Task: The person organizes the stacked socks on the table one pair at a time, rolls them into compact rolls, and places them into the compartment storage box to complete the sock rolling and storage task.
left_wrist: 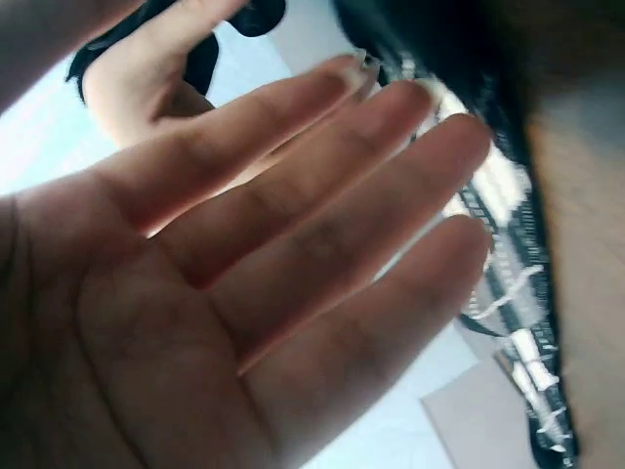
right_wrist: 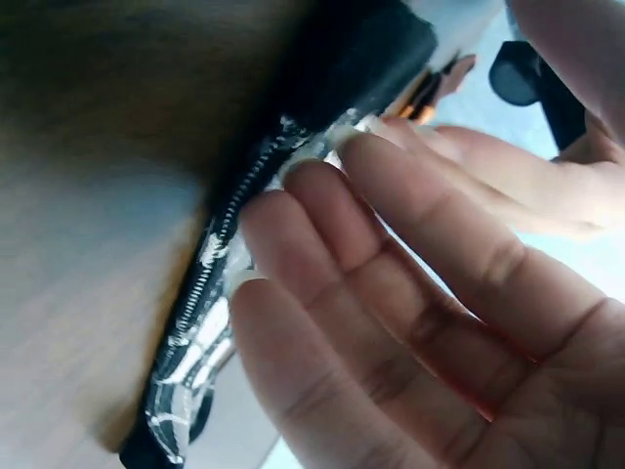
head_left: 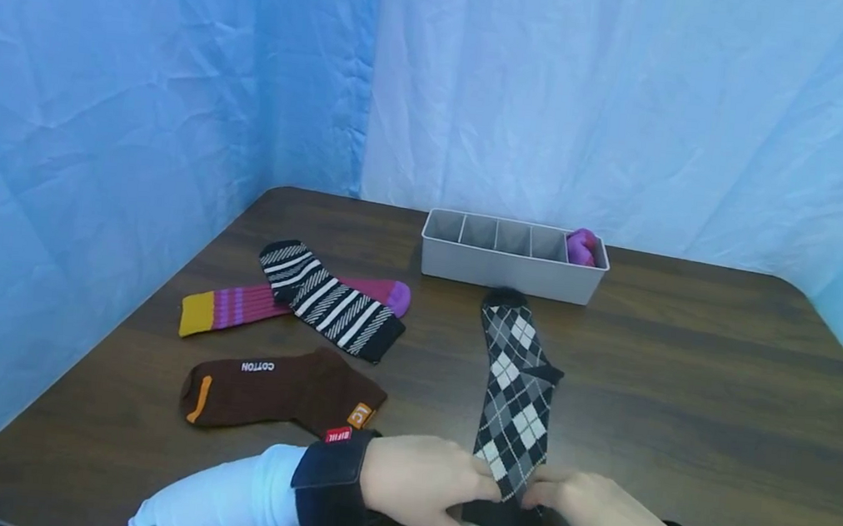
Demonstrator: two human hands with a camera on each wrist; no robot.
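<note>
A black, grey and white argyle sock (head_left: pixel 516 388) lies lengthwise on the brown table (head_left: pixel 682 386), its toe toward the far side. Its dark near end sits at the table's front edge between my two hands. My left hand (head_left: pixel 432 485) rests on that end from the left and my right hand (head_left: pixel 598 521) from the right. In the left wrist view the left hand (left_wrist: pixel 322 254) has straight fingers with their tips against the sock (left_wrist: pixel 508 293). In the right wrist view the right hand (right_wrist: pixel 410 293) has near-straight fingers touching the sock's edge (right_wrist: pixel 210 293).
A grey divided tray (head_left: pixel 511 275) stands beyond the sock's toe, with a purple rolled sock (head_left: pixel 582 247) in its right-hand compartment. To the left lie a black-and-white striped sock (head_left: pixel 331 301), a pink sock with a yellow cuff (head_left: pixel 237 307) and a brown sock (head_left: pixel 282 389). Blue cloth walls surround the table.
</note>
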